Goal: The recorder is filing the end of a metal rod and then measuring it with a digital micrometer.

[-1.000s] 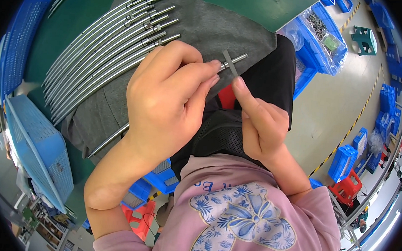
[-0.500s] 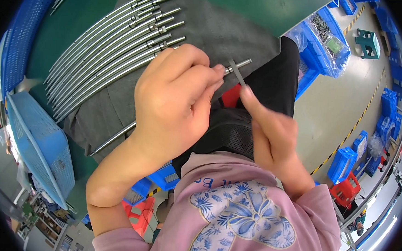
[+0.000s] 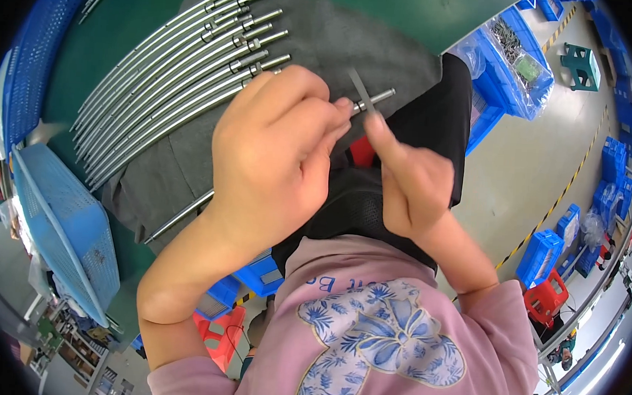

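Observation:
My left hand (image 3: 272, 148) is closed around a slim steel rod (image 3: 179, 218), whose stepped tip sticks out to the right past the fingertips. The rod's long end passes under my left wrist toward the lower left. A thin flat metal strip, apparently a file (image 3: 359, 86), is pinched in my right hand (image 3: 419, 186) and lies across the rod near its tip. The thumb is on the strip; the other fingers are curled and partly hidden. Beyond my left hand, several similar steel rods (image 3: 168, 76) with collars near their right ends lie side by side on a dark grey cloth (image 3: 333, 36).
The cloth covers part of a green tabletop (image 3: 407, 11). Blue perforated baskets (image 3: 75, 233) stand at the left. On the right, a blue bin (image 3: 516, 61) holds small metal parts near the table corner. A green stool (image 3: 581, 67) and a red stool (image 3: 545, 297) stand farther off.
My right hand has moved up and to the left, sliding the file farther across the rod. The left hand keeps its grip in nearly the same place.

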{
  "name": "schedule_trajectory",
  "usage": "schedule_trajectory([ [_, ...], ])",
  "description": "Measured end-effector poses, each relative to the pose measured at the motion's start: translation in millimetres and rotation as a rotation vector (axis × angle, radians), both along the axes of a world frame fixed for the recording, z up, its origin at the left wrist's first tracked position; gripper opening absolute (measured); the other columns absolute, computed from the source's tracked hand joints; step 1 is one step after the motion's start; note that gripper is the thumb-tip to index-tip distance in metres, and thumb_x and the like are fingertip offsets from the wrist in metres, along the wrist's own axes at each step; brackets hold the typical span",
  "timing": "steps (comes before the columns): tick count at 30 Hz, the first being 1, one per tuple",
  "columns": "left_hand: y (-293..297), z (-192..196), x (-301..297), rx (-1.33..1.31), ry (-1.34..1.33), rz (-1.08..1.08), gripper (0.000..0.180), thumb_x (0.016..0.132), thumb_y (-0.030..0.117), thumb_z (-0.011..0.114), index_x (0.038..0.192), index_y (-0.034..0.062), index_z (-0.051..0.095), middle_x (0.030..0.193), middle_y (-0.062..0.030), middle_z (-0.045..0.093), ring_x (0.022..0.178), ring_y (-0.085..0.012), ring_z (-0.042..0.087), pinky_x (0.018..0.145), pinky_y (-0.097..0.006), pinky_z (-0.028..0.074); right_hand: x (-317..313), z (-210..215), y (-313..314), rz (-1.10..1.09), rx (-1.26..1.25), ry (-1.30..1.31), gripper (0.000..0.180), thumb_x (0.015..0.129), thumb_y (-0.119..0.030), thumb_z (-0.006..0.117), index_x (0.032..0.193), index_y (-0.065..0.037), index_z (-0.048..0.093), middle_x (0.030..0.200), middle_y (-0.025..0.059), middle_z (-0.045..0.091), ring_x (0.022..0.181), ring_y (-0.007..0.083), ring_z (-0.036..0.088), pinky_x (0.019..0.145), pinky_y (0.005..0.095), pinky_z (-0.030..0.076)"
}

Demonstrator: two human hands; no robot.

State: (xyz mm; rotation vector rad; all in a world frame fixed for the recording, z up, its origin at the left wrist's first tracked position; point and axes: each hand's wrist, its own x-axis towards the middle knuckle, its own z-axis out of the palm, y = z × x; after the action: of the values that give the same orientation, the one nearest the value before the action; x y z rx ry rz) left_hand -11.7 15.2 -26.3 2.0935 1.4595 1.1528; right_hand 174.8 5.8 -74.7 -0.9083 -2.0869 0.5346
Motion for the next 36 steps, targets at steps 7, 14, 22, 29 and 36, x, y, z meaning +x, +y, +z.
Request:
schedule_trajectory([
  [7,1,0,-1,0.030,0.035,-0.017,0.018,0.062,-0.006,0.071,0.075,0.0019,0.061,0.075,-0.0067,0.054,0.064,-0.0254,0.051,0.055,-0.035,0.042,-15,-20,1,-0.047,0.109,0.156,0.060,0.062,0.004,0.056,0.122,-0.002,0.063,0.050,0.0015,0.032,0.037,0.0158,0.035,0.038,0.0294,0.030],
  [14,2,2,-1,-0.008,0.044,-0.008,0.018,0.063,-0.006,0.071,0.076,0.0016,0.061,0.075,-0.0069,0.055,0.065,-0.0259,0.053,0.056,-0.035,0.043,-29,-23,9,-0.116,0.196,0.145,0.062,0.057,0.002,0.055,0.119,0.000,0.064,0.050,0.0010,0.031,0.037,0.0151,0.032,0.037,0.0282,0.031],
  [22,2,0,-2,0.004,0.061,-0.010,0.018,0.063,-0.005,0.071,0.076,0.0021,0.061,0.075,-0.0072,0.056,0.066,-0.0263,0.054,0.057,-0.035,0.044,-30,-26,6,-0.148,0.224,0.135,0.065,0.056,0.002,0.054,0.121,-0.002,0.064,0.051,0.0006,0.030,0.036,0.0144,0.031,0.036,0.0281,0.030],
  [29,4,2,-4,0.011,0.087,-0.026,0.016,0.065,-0.004,0.071,0.077,0.0018,0.061,0.075,-0.0073,0.055,0.065,-0.0265,0.054,0.057,-0.035,0.043,-26,-17,7,-0.131,0.172,0.068,0.064,0.059,0.003,0.054,0.122,-0.002,0.063,0.052,0.0017,0.031,0.038,0.0158,0.031,0.038,0.0287,0.031],
  [36,0,0,-3,0.007,0.106,-0.006,0.018,0.065,-0.004,0.073,0.079,0.0017,0.063,0.074,-0.0068,0.054,0.064,-0.0247,0.053,0.056,-0.034,0.042,12,-28,-30,-0.083,0.149,0.185,0.060,0.058,0.004,0.057,0.118,0.004,0.063,0.053,0.0008,0.028,0.039,0.0143,0.027,0.038,0.0290,0.024],
])
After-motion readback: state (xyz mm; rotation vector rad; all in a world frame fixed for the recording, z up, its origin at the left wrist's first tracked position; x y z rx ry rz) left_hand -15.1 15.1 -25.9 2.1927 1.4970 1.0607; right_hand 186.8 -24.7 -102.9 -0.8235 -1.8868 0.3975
